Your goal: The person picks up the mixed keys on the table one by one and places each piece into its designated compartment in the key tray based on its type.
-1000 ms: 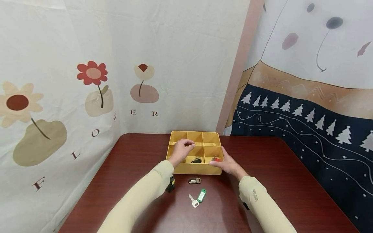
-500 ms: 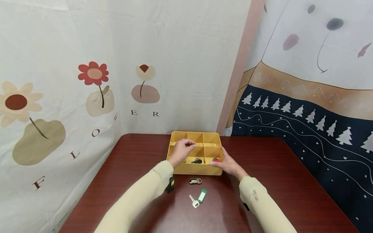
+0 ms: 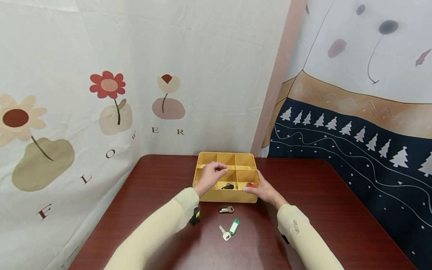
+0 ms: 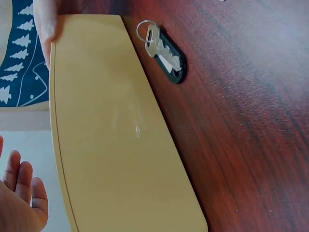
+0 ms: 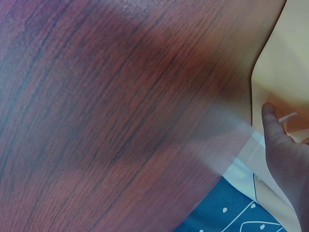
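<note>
A yellow six-compartment organizer box (image 3: 229,195) stands on the table. My left hand (image 3: 211,175) hovers over its left half, fingers loosely curved; no object shows in it. In the left wrist view this left hand (image 4: 21,203) is beside the box's front wall. My right hand (image 3: 264,189) grips the box's right front corner, thumb over the front rim and fingers along the side. A black key fob (image 3: 228,186) lies in the front middle compartment. Something red (image 3: 250,184) sits in the front right one, partly behind the right thumb. My left hand covers most of the front left compartment.
A key on a black tag (image 3: 226,210) lies just in front of the box. Nearer lies a silver key (image 3: 224,233) joined to a green tag (image 3: 234,227). The dark red wooden table (image 3: 162,176) meets printed curtains (image 3: 216,93) behind and at the sides.
My left wrist and forearm have shifted slightly left and down, while the left fingers stay over the box. The right hand keeps its hold; box and keys lie as before.
</note>
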{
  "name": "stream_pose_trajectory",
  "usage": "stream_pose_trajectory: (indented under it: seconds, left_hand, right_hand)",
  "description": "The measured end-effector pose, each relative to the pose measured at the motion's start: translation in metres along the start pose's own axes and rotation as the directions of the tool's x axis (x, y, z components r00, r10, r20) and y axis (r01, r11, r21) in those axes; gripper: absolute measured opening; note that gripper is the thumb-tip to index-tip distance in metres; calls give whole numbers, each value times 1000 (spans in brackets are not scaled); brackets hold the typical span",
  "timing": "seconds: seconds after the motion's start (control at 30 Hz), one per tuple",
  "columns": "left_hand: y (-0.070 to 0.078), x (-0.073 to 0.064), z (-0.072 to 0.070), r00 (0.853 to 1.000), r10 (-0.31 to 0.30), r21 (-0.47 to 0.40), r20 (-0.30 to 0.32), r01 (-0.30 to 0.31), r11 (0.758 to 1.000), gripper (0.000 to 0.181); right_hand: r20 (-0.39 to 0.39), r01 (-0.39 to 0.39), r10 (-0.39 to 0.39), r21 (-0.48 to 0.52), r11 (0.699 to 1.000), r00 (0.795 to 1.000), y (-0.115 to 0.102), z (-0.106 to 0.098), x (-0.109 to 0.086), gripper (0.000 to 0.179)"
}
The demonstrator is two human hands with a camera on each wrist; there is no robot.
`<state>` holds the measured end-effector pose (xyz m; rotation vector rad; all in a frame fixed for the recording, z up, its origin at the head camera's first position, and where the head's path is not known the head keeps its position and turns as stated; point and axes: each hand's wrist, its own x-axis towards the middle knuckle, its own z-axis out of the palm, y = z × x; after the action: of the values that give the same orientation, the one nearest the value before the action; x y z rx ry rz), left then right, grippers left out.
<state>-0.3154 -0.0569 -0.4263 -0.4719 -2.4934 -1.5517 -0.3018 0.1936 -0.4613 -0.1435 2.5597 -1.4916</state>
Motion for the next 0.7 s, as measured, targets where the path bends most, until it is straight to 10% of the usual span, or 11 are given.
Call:
stream_pose_trajectory:
  seconds: [0.7]
  left_hand:
    - [9, -33, -4, 996, 68, -39, 58, -66, 997, 12]
  right_hand:
    - [6, 52, -53, 20, 998, 999, 2, 1, 0, 109]
